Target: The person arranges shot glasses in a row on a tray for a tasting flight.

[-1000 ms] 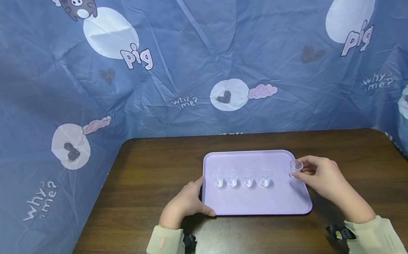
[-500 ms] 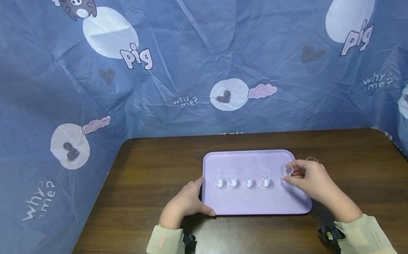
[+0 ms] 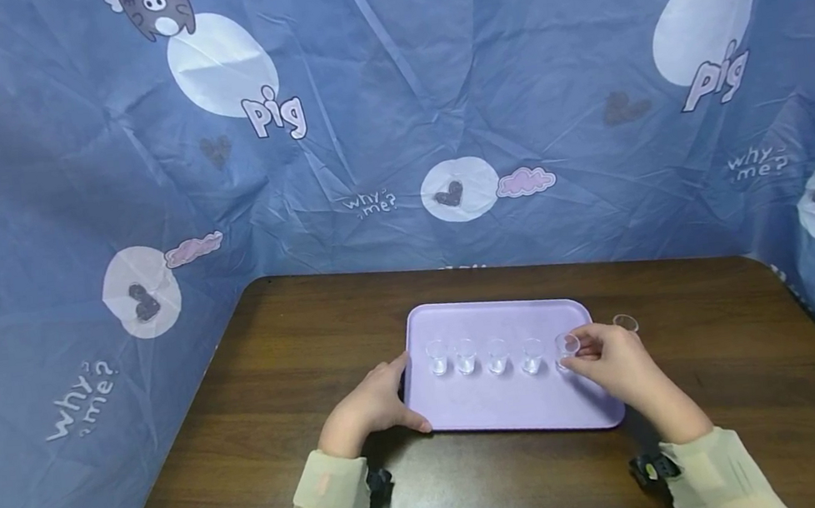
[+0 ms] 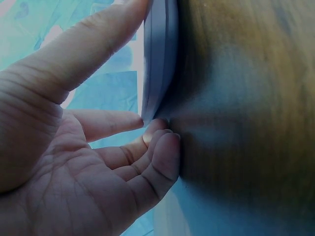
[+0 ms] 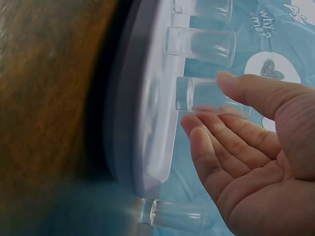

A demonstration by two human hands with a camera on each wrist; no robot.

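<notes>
Between the thumb and fingers of my right hand [image 3: 619, 360] is a clear shot glass [image 3: 564, 343], pinched at its sides. It is upright at the right end of a row of similar glasses on the lilac tray [image 3: 501, 413]. In the right wrist view, the base of this glass [image 5: 183, 93] is at the tray's surface; whether it bears weight there I cannot tell. My left hand [image 3: 366, 405] rests against the tray's left side, thumb on the front rim. In the left wrist view, its index fingertip touches the tray's edge [image 4: 160, 54], and the other fingers are loosely bent.
Several clear shot glasses, such as the leftmost glass [image 3: 438, 359], stand in the row. Another glass [image 3: 625, 323] stands on the brown wooden table [image 3: 296, 334] right of the tray, partly behind my right hand. A blue printed cloth [image 3: 336, 153] surrounds the table's back and sides.
My right hand has carried its glass left from the tray's right rim to the end of the row. The glass right of the tray has come into sight. My left hand stays still.
</notes>
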